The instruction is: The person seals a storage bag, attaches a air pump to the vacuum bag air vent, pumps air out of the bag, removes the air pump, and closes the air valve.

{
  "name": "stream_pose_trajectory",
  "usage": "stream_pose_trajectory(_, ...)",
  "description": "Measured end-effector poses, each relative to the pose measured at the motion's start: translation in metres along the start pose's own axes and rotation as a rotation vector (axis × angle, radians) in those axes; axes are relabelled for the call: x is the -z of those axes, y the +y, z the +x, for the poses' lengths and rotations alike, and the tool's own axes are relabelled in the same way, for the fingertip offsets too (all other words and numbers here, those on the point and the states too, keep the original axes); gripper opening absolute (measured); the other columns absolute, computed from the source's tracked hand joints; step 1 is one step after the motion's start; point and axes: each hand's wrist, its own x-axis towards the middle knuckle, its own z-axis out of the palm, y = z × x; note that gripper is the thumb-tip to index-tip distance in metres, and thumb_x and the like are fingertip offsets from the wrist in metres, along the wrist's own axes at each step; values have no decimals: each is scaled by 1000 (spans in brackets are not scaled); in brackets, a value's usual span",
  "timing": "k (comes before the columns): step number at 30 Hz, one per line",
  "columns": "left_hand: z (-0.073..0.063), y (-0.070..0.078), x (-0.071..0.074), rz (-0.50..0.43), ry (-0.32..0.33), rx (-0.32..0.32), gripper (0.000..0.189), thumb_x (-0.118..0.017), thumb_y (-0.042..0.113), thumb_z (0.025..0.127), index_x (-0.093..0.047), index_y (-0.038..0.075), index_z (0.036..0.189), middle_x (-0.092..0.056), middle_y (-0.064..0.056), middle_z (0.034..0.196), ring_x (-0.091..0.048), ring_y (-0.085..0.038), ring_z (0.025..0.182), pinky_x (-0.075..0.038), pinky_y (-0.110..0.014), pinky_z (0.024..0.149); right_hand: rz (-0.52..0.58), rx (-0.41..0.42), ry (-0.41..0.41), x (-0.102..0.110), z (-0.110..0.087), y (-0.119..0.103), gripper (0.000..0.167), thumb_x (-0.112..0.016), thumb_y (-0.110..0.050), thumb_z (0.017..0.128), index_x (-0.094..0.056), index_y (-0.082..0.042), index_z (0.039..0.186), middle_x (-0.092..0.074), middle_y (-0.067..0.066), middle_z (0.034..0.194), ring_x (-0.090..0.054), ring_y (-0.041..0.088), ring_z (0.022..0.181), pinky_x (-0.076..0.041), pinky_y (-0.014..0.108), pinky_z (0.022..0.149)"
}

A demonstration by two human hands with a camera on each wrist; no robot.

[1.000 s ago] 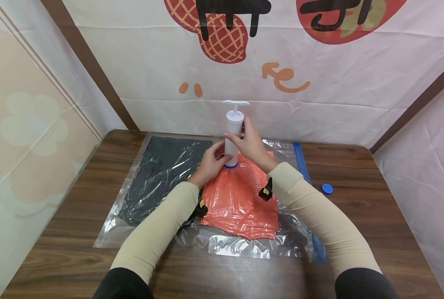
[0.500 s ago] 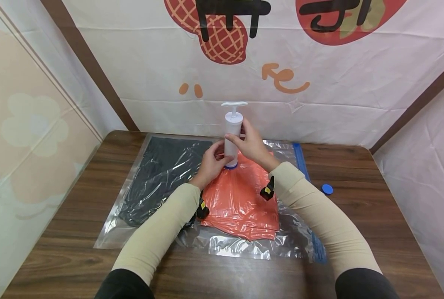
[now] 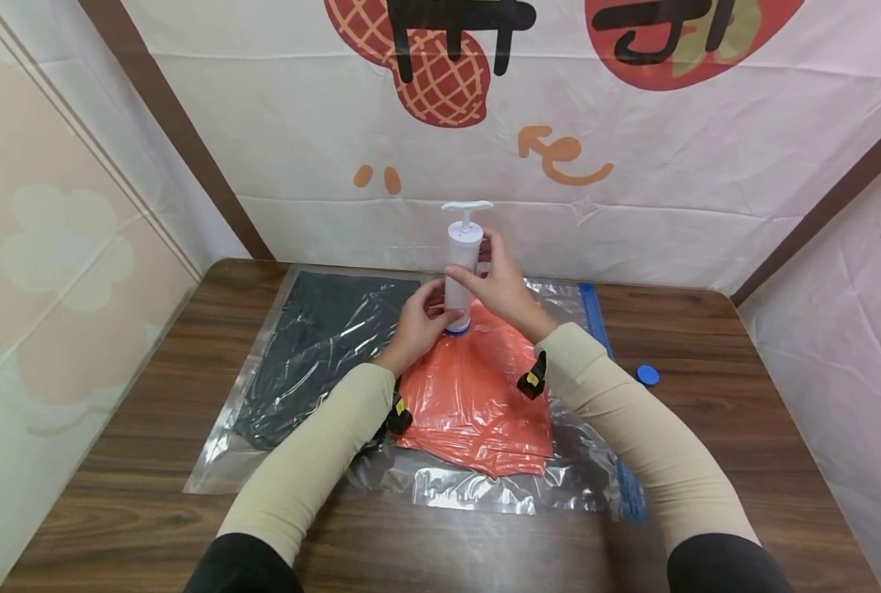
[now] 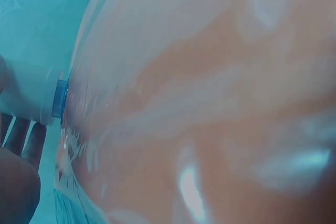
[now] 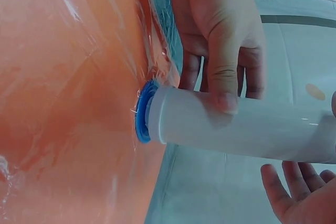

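Observation:
A white hand pump [image 3: 461,268] stands nearly upright, its T-shaped handle raised a little above the barrel. Its lower end sits on the blue valve [image 5: 143,111] of a clear vacuum bag [image 3: 477,494]. Low on the barrel, my left hand [image 3: 418,327] holds it between thumb and fingers; that thumb lies along the barrel in the right wrist view. Higher up, my right hand [image 3: 505,288] grips the barrel from the right side. Inside the bag, orange-red fabric [image 3: 477,399] lies under the pump, and dark folded fabric [image 3: 322,346] lies to its left.
The bag's blue zip edge [image 3: 596,317] runs along its right side. A round blue cap [image 3: 647,375] lies on the wooden table [image 3: 737,428] to the right of the bag. Behind the table hangs a printed cloth [image 3: 300,140] close to its back edge.

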Motion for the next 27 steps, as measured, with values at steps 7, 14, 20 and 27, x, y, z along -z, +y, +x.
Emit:
stream_pose_trajectory(7,-1,4,2,-19,-7,-21,54,-67,21,101,-47,8,150,-55,-14,145,-54,-27,132,-45,-41,110,15,13,20,-1,1,1,67,-77,-22,94,-37,-3,144,-58,18,127,-60,31,113,-52,47,95)
stream_pose_trajectory(14,-2,4,3,-15,9,-25,48,-62,18,104,-50,8,149,-57,-14,143,-56,-28,131,-46,-43,108,27,27,15,-1,0,3,63,-75,-21,95,-38,-2,142,-58,20,126,-61,31,114,-53,46,95)
stream_pose_trajectory(20,-4,4,4,-17,19,-20,43,-57,16,106,-51,9,148,-58,-13,141,-58,-26,127,-46,-42,108,27,49,-1,0,-2,7,60,-72,-20,97,-39,-2,144,-59,21,126,-60,35,117,-53,48,96)
stream_pose_trajectory(27,-3,4,5,-37,30,-46,40,-59,12,104,-53,8,144,-60,-14,138,-60,-27,125,-48,-42,106,32,58,-29,1,-3,8,59,-68,-20,100,-39,-4,149,-59,21,127,-59,34,118,-52,48,98)
